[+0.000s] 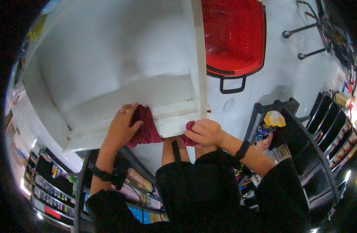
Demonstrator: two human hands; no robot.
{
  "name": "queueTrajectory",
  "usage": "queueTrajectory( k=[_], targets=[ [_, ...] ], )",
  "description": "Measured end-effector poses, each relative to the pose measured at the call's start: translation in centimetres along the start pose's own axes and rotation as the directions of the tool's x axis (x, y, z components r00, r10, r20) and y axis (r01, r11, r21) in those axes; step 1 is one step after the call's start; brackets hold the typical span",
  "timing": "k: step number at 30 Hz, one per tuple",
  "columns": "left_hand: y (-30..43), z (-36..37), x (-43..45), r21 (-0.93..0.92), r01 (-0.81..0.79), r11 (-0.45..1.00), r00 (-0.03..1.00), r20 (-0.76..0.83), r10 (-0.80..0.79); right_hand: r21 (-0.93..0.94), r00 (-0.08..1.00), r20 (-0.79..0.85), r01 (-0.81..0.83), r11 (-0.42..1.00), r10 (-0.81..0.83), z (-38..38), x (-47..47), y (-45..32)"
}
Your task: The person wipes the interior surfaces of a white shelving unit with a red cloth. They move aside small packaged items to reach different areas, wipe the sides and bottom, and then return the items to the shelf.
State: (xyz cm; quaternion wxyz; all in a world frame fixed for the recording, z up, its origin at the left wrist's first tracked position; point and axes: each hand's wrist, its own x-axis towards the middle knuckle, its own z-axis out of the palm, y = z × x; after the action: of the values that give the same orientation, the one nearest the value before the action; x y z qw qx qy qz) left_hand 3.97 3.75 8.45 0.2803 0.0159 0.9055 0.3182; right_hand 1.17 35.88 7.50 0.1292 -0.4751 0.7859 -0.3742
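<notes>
A maroon cloth is draped over the near rim of a large white box-like shelf unit. My left hand is at the cloth's left end, with its thumb and fingers about the fabric; a ring and a black wrist strap show on that side. My right hand has its fingers curled around another bunched part of the cloth, by the unit's near right corner. Between the hands the cloth passes below the rim, partly hidden. Inside the unit, smudges and shadow mark the white panel.
A red plastic basket with a black handle is on the pale floor, right of the unit. Dark display racks with packaged goods stand at the right, others at lower left. A wheeled metal stand is at upper right.
</notes>
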Motion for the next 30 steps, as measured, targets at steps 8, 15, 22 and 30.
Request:
queueTrajectory(
  k=[8,15,22,30],
  targets=[
    [0.6,2.1,3.0,-0.178,0.14,0.974,0.935,0.348,-0.071,-0.105,0.997,-0.053,0.048,0.993,-0.054,0.2,-0.4,0.2],
    [12.6,5.4,2.5,-0.587,0.003,0.81,1.0,0.023,0.014,0.211,0.875,-0.368,-0.249,0.945,0.313,-0.4,-3.3,-2.7],
    [15.2,9.9,2.7,-0.08,-0.042,0.996,0.965,-0.262,0.02,0.506,0.149,-0.612,-0.681,0.529,0.777,-7.1,-1.3,-3.5],
    [12.2,8.7,2.3,0.156,-0.075,0.985,0.943,-0.31,0.121,0.451,0.48,-0.223,-0.721,0.526,0.848,-3.3,5.4,1.4]
  ],
)
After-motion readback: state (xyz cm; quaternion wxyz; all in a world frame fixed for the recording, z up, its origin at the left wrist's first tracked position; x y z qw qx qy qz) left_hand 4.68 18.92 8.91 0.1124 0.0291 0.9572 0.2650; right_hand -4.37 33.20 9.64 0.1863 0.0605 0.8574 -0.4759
